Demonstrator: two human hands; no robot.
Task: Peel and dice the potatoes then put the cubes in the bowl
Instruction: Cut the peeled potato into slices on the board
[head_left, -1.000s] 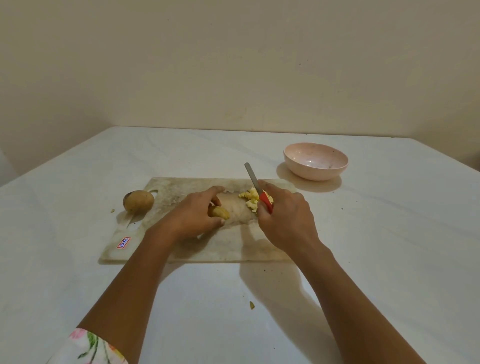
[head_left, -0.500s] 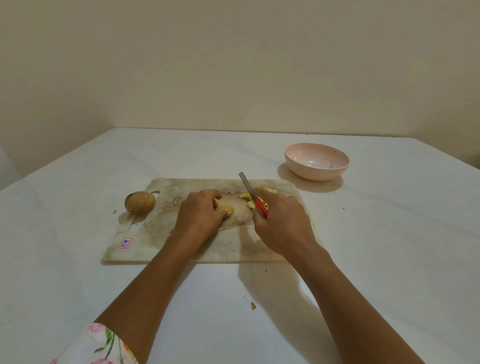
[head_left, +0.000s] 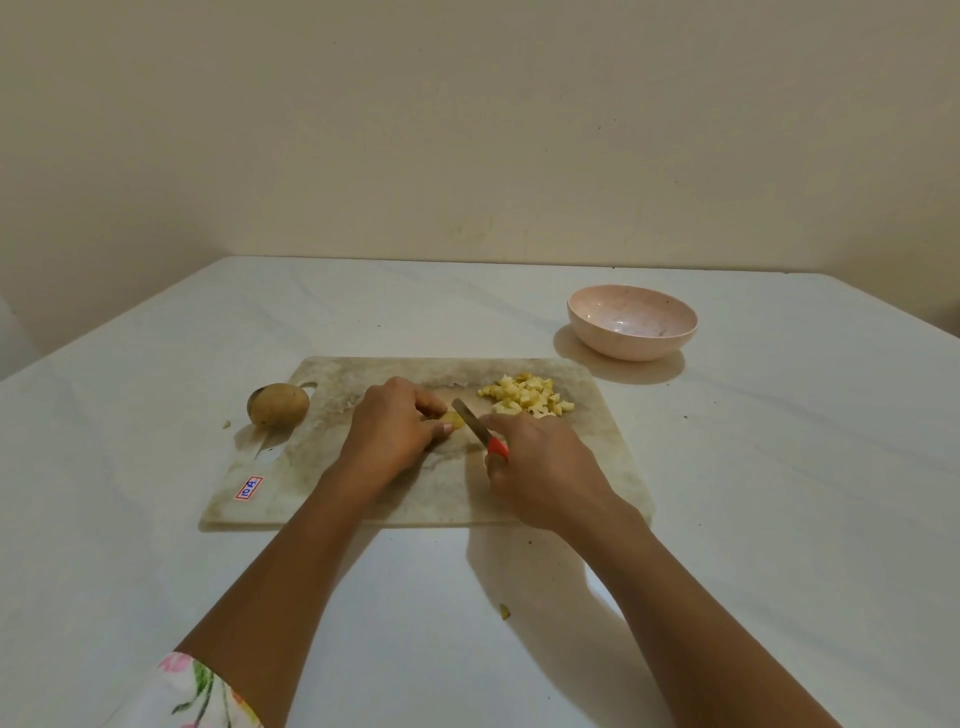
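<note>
On the marble cutting board (head_left: 597, 457) my left hand (head_left: 392, 428) holds a small yellow potato piece (head_left: 453, 419) down with curled fingers. My right hand (head_left: 540, 467) grips a red-handled knife (head_left: 480, 428), and the blade lies against the piece's right side. A pile of pale yellow potato cubes (head_left: 527, 396) sits at the board's far right. A whole unpeeled potato (head_left: 278, 404) rests at the board's left edge by the handle hole. The pink bowl (head_left: 631, 322) stands beyond the board to the right and holds no cubes.
A white table (head_left: 779, 493) carries everything, with a beige wall behind. A small potato scrap (head_left: 504, 612) lies on the table near me, and another crumb (head_left: 226, 424) lies left of the whole potato. A red-bordered sticker (head_left: 249, 488) marks the board's near left corner.
My right hand has pulled the knife back from the cube pile to the held piece. The pile is now in plain view. My left hand shifted slightly on the piece.
</note>
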